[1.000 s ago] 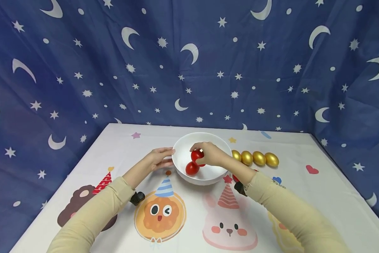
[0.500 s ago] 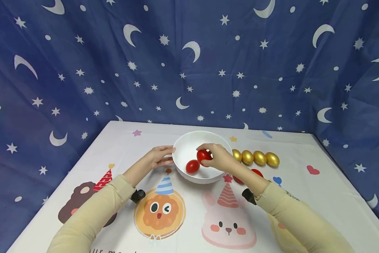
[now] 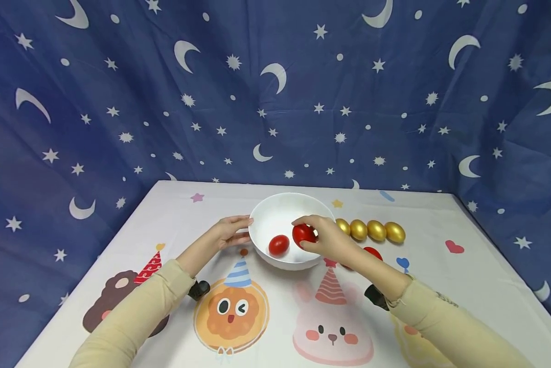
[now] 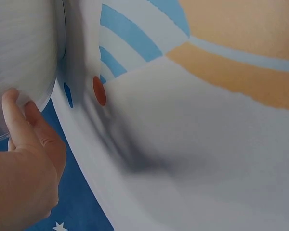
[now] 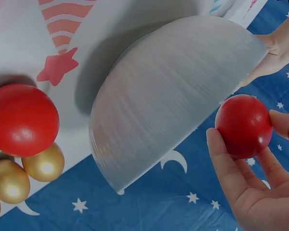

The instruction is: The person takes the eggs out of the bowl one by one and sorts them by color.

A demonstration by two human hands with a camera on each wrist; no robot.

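A white bowl (image 3: 273, 209) stands in the middle of the table. My left hand (image 3: 229, 232) holds it at the left rim; in the left wrist view its fingers (image 4: 13, 113) lie against the bowl's outer wall, the thumb hidden. Between thumb and fingertips my right hand (image 3: 326, 237) pinches a red egg (image 3: 303, 234), which overlaps the right part of the bowl's inside. In the right wrist view this egg appears beyond the bowl's rim, held by fingertips. A second red egg (image 3: 279, 245) lies on the bowl's bottom.
Several gold eggs (image 3: 376, 230) sit in a row right of the bowl. Near my right forearm lies another red egg (image 3: 373, 252), with more red partly hidden under the wrist. The white tablecloth (image 3: 487, 286) has printed cartoon figures; a blue curtain (image 3: 303, 102) hangs behind.
My right hand has drawn the pinched red egg rightward, from beside the other red egg toward the bowl's right rim. The left hand stays at the left rim.
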